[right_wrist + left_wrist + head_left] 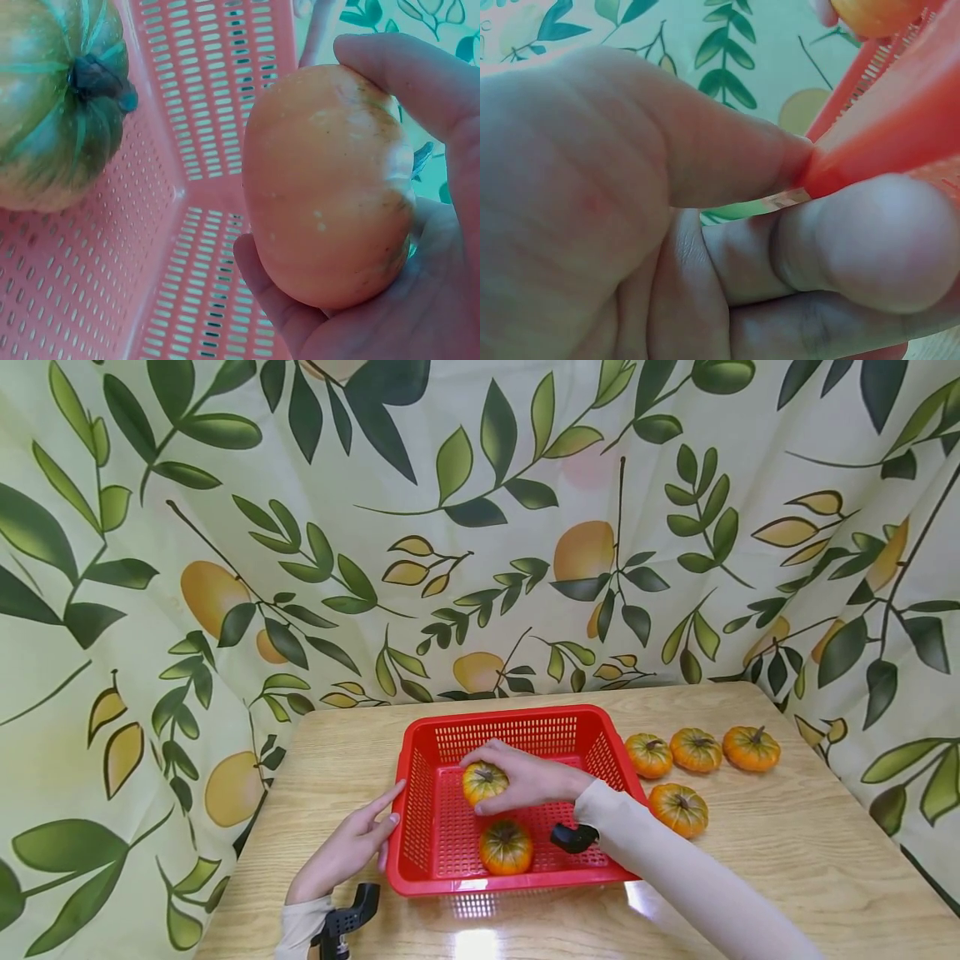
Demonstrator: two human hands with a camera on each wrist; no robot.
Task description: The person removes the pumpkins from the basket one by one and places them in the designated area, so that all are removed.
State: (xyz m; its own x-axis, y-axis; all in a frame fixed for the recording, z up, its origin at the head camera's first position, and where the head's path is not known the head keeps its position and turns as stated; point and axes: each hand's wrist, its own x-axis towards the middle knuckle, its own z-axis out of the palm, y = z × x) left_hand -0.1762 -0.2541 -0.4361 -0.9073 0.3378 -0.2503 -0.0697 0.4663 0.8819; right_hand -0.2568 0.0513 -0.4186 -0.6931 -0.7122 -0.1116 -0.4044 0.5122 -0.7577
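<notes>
1. The right hand grasped a mini pumpkin between thumb and fingers. This pumpkin was within the outline of the red plastic basket, left of its middle; it appeared lifted off the basket's floor, though how high could not be told.
2. The left hand was at the basket's left rim and seemed to pinch it, thumb on one side and fingers on the other.
3. A second pumpkin sat on the basket's floor by the front wall, stem up. Four loose pumpkins lay to the basket's right on the wooden table.
4. A slack or off-centre grip on the smooth, rounded skin could have let the held pumpkin slip and strike the basket's floor or the second pumpkin.
5. The right sleeve crossed above the basket's right side, and the black wrist mount hung over its interior; a low sweep could have caught the rim. A hard pull by the left hand could have tipped or slid the basket.
6. The held pumpkin's stem pointed up and towards the viewer, its base towards the basket's interior. It was squat: its long axis ran across the stem line, spanning thumb to fingers.
</notes>
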